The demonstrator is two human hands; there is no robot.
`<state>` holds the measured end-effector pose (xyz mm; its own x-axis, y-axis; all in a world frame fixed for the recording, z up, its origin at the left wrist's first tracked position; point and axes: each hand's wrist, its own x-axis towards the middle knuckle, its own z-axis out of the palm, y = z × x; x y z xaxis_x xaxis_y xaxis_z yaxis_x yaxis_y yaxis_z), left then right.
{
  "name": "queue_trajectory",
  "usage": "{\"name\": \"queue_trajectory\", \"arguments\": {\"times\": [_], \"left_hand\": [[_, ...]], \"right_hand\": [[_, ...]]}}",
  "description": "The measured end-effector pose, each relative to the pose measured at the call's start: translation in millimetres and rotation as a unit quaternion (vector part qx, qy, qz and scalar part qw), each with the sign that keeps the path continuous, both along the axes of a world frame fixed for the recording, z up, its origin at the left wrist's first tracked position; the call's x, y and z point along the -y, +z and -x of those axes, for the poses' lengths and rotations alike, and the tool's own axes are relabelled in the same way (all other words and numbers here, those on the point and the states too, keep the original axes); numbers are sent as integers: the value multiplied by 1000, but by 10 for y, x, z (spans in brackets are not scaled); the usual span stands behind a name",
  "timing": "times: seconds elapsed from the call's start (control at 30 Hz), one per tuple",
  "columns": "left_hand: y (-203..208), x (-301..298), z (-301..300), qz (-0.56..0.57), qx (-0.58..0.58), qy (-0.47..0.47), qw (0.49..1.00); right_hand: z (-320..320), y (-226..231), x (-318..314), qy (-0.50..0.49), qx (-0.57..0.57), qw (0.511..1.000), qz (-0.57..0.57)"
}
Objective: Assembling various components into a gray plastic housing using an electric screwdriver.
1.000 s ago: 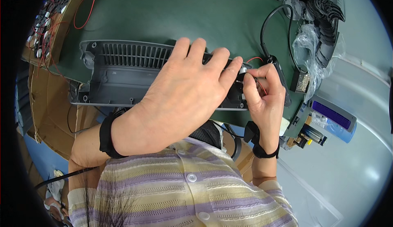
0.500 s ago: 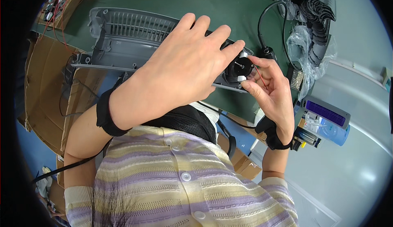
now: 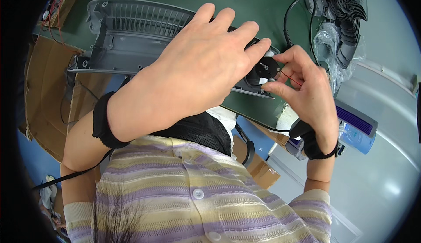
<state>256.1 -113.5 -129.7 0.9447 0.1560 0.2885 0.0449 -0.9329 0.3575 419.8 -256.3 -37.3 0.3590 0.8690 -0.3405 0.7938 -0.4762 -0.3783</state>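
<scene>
A long grey plastic housing with a slatted grille lies across the front of the table. My left hand grips its right part from above, fingers bent over the far side; the fingertips and what lies under the palm are mostly hidden. At the housing's right end is a small round black motor with a metal shaft, a red wire and white pieces at its sides. My right hand pinches this motor between thumb and fingers from the right, against the housing.
A black cable loops over the green table. Stacked grey plastic parts and clear plastic wrap are at the far right. Cardboard boxes stand left of the table. A wooden tray with red wires is at the far left.
My right hand and forearm have shifted right, with the wrist swung outward. The housing has moved slightly away and left, and the motor at its end has turned or tilted a little.
</scene>
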Motion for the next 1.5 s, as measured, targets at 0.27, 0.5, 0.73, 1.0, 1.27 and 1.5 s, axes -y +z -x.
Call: {"name": "queue_trajectory", "arguments": {"times": [0.27, 0.5, 0.73, 1.0, 1.27, 1.5], "left_hand": [[-44, -35, -12, 29, 17, 7, 999], [-68, -52, -14, 1, 64, -5, 998], [-105, 160, 50, -38, 73, 52, 995], [-87, 235, 79, -53, 72, 84, 992], [-89, 231, 72, -39, 75, 75, 994], [-89, 218, 60, -42, 72, 77, 994]], "right_hand": [[-146, -142, 131, 15, -69, 998, -3], [42, -485, 423, -129, -200, 960, -147], [285, -688, 424, -252, -240, 905, -245], [316, -420, 349, -256, -175, 901, -303], [358, -478, 319, -180, -48, 935, -302], [343, -631, 283, -118, 84, 941, -307]]}}
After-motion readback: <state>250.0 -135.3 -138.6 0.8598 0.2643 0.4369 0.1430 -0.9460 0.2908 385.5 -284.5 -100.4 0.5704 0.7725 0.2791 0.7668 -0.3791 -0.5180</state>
